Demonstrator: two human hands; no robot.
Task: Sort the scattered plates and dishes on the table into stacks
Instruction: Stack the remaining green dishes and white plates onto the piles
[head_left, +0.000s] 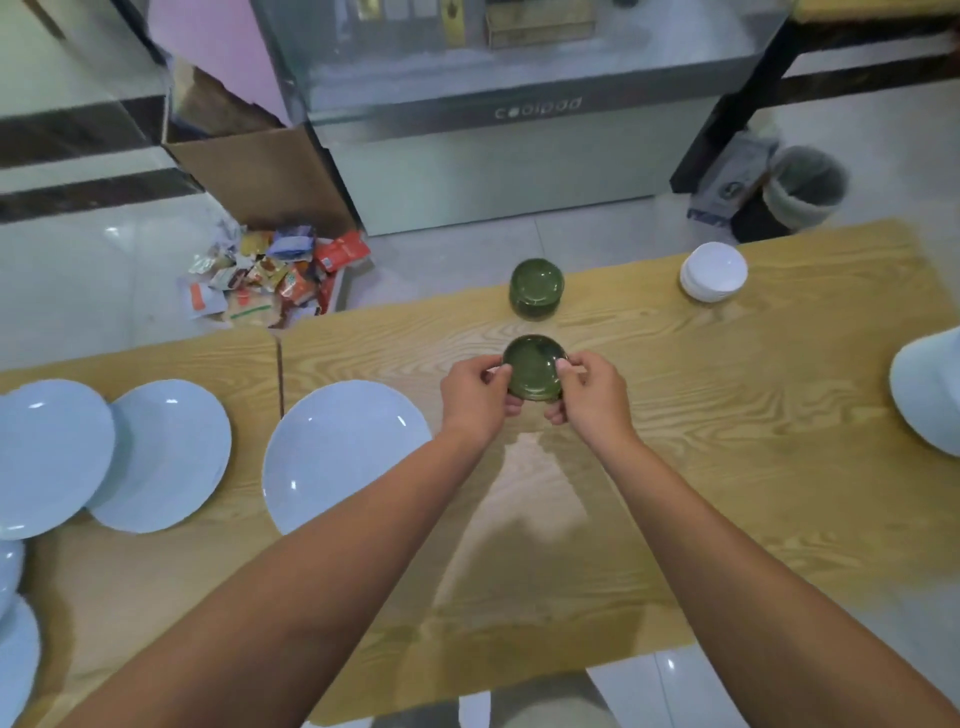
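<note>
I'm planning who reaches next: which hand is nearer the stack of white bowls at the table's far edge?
Right. The right hand grips the green dishes, left of the white bowls and closer to the person; the left hand grips the dishes' other side, farther off.

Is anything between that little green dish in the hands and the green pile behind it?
Nothing visible does. The left hand and right hand hold the green dish, and only bare table lies between it and the green stack. White bowls stand off to the right.
</note>
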